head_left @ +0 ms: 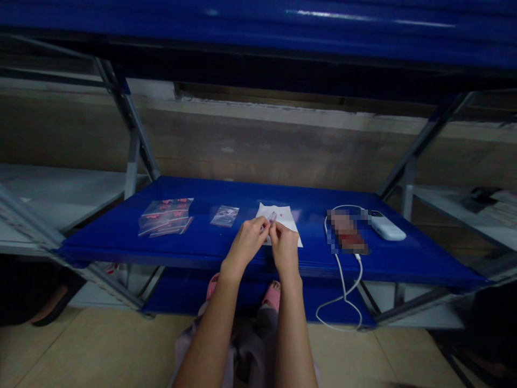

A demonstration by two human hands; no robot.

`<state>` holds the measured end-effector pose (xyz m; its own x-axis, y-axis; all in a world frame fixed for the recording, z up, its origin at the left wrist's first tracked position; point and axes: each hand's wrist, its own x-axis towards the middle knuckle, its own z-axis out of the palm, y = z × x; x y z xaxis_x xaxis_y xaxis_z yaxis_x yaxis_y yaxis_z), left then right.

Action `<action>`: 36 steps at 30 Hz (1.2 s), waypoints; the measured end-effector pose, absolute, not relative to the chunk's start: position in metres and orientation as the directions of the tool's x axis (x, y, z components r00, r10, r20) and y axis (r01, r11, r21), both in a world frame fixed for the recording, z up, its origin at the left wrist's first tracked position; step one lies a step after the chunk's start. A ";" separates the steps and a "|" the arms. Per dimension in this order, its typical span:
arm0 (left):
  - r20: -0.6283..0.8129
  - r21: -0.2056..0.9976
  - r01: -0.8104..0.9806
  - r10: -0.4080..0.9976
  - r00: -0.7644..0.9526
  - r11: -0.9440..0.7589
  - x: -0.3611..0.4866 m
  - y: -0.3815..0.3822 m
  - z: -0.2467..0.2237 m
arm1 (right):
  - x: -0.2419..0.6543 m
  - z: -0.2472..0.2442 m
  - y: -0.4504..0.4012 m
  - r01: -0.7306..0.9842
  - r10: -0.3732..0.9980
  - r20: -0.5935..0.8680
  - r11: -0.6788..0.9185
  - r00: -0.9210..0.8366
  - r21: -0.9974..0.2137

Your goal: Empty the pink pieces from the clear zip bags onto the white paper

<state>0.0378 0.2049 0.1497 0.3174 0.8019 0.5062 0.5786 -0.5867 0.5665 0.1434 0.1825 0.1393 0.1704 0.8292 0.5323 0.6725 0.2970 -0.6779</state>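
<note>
Over a white sheet of paper (285,215) with a small red dot on it, my two hands meet at the fingertips. Both my left hand (251,237) and my right hand (285,242) are closed in a pinch on a small clear plastic bag (272,216), whose top pokes out above the fingers. What is inside that bag is too small to make out. To the left lies a flat stack of little clear zip bags (225,216). Farther left are larger clear zip bags (167,223) with red printing or red pieces in them, overlapping one another.
On the right of the blue shelf (242,194) lie a blurred-out reddish phone-like object (346,231) and a white power bank or phone (386,225). A white cable (343,291) hangs off the front edge. Another blue shelf (258,27) sits overhead, with metal posts (135,124) either side.
</note>
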 end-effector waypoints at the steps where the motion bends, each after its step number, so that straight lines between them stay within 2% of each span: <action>1: 0.501 0.556 0.594 0.804 0.319 -0.582 0.038 0.204 0.151 | 0.144 0.140 0.182 0.667 0.831 0.530 0.299 0.169 -0.682; 6: 0.429 0.463 0.707 0.833 0.350 -0.535 0.035 0.199 0.160 | 0.144 0.143 0.181 0.559 0.837 0.526 0.365 0.154 -0.744; 12: 0.335 0.309 0.824 0.865 0.373 -0.475 0.028 0.194 0.164 | 0.143 0.141 0.181 0.482 0.872 0.487 0.406 0.050 -0.776; 17: 0.364 0.315 0.798 0.842 0.398 -0.514 0.025 0.196 0.162 | 0.142 0.145 0.178 0.574 0.876 0.479 0.366 0.053 -0.732; 23: 0.413 0.329 0.807 0.843 0.344 -0.491 0.028 0.196 0.163 | 0.144 0.145 0.179 0.572 0.857 0.495 0.338 0.142 -0.748; 29: 0.479 0.271 0.843 0.825 0.301 -0.465 0.033 0.196 0.161 | 0.142 0.139 0.185 0.383 0.856 0.408 0.278 0.317 -0.881; 33: 0.513 0.208 0.828 0.779 0.360 -0.520 0.034 0.195 0.160 | 0.144 0.136 0.190 0.146 0.900 0.318 0.286 0.298 -0.947; 36: 0.521 0.168 0.821 0.756 0.396 -0.546 0.036 0.195 0.159 | 0.149 0.136 0.191 0.132 0.900 0.311 0.283 0.306 -0.950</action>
<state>0.0359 0.1946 0.1585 0.3963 0.7563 0.5206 0.8209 -0.5458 0.1680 0.1488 0.1909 0.1360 0.3063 0.8998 0.3108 0.1320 0.2833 -0.9499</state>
